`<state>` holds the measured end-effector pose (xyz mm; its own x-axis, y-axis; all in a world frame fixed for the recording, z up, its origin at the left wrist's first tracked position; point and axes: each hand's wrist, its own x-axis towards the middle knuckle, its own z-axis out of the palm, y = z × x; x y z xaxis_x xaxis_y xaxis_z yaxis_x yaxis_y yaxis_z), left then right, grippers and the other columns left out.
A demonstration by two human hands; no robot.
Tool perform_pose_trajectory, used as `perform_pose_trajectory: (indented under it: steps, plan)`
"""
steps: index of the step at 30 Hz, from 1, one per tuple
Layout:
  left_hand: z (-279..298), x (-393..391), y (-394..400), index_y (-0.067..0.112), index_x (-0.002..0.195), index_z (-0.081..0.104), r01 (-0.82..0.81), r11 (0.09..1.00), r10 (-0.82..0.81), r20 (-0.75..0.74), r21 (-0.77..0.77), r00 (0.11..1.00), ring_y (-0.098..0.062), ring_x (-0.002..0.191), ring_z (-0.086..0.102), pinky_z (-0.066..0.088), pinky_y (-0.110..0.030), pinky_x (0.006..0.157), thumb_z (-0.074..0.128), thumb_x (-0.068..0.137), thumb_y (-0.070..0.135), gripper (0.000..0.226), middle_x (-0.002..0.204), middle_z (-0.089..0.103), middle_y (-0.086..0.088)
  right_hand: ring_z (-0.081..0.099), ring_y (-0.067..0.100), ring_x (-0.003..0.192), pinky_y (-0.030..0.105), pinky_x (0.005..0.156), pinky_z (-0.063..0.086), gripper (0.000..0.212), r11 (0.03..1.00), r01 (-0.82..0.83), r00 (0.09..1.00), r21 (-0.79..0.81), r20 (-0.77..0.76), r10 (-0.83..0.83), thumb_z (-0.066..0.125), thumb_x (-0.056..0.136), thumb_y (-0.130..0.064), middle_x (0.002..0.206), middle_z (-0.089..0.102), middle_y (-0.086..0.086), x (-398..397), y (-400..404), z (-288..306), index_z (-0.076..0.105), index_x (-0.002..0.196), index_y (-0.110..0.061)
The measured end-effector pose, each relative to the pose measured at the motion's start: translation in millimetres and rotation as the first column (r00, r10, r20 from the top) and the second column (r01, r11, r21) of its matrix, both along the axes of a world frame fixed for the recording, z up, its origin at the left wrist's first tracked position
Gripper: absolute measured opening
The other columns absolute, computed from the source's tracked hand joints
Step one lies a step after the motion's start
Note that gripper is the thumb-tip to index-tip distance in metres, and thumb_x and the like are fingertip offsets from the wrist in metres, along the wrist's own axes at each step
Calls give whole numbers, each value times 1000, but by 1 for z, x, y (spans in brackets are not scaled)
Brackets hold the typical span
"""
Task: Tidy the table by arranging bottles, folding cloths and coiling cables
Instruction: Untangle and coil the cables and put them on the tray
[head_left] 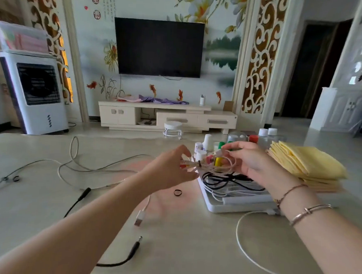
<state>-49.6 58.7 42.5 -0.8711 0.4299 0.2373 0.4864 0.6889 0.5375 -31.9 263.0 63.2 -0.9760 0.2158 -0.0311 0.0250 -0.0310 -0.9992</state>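
Both hands hold a coiled cable [208, 162] over the tray [218, 206]: left hand [172, 170] pinches the banded end, right hand [252, 161] grips the loop, likely so it stays coiled. Folded cloths [306, 162] far right, bottles [234, 139] behind, loose cables [73, 164] left.

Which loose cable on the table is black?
The black cable nearest the camera, ending in a barrel plug; the other loose cables on the table are white.

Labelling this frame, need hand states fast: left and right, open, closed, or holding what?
Left hand: fingers pinch one end of the coiled braided cable.
Right hand: fingers curled round the other end of the same coil.
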Motion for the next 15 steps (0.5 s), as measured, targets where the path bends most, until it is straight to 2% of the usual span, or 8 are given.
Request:
perform_pose_trajectory:
  steps: [3,5,6,8,10,11,13,15]
  plan:
    - [-1,-18,44,25,114,54,7,1000,-5,-54,24,999,-18,95,61,53,-38,85,73,76,44,46,104,59,5,63,20,70,29,53,56,29,973,171,985,154,-4,-172,37,95,10,103,66,16,-12,34,-3,61,105,-2]
    - [-4,-32,71,25,109,58,22,999,-20,-55,26,998,-18,94,60,53,-39,84,73,75,47,43,106,60,3,62,21,79,37,68,56,32,881,253,966,400,-54,-253,38,95,3,104,66,12,-18,55,-8,66,106,-9]
    - [-5,-36,81,25,109,58,31,999,-30,-51,15,998,-18,95,59,53,-40,84,72,76,49,43,108,59,3,60,18,79,35,68,54,32,802,259,963,539,-80,-257,39,95,-1,99,64,7,-18,61,-10,66,108,-11]
    - [-12,-42,100,26,117,55,25,998,-29,-73,-62,997,-20,109,51,49,-43,90,66,78,57,50,119,55,2,56,14,84,27,69,47,32,576,225,969,786,-121,-215,40,96,-8,104,59,4,-17,69,-18,61,120,-11]
    - [-20,-45,111,26,128,50,-9,987,-12,-129,-161,992,-23,123,41,43,-46,98,54,85,59,54,130,50,1,53,21,114,32,94,45,36,339,184,980,923,-147,-131,41,98,-16,131,53,7,-17,70,-30,54,131,-12]
    - [-25,-45,113,26,131,48,-20,983,-7,-148,-185,989,-25,126,39,41,-47,101,46,91,56,50,132,49,0,46,23,126,35,105,38,38,262,143,989,954,-129,-73,40,100,-21,140,48,6,-17,69,-36,49,136,-15]
    - [-36,-46,114,23,131,49,-11,977,-22,-150,-212,988,-27,128,39,38,-46,103,33,99,47,43,135,49,-2,28,24,141,41,116,24,44,176,6,1000,984,-10,21,33,103,-30,152,36,3,-15,66,-48,35,146,-19]
    - [-48,-49,109,19,135,47,44,964,-72,-99,-263,993,-29,132,37,33,-42,108,28,102,37,43,140,46,-5,11,23,148,46,120,12,53,146,-127,992,981,122,38,25,104,-39,160,18,0,-14,65,-60,12,154,-25]
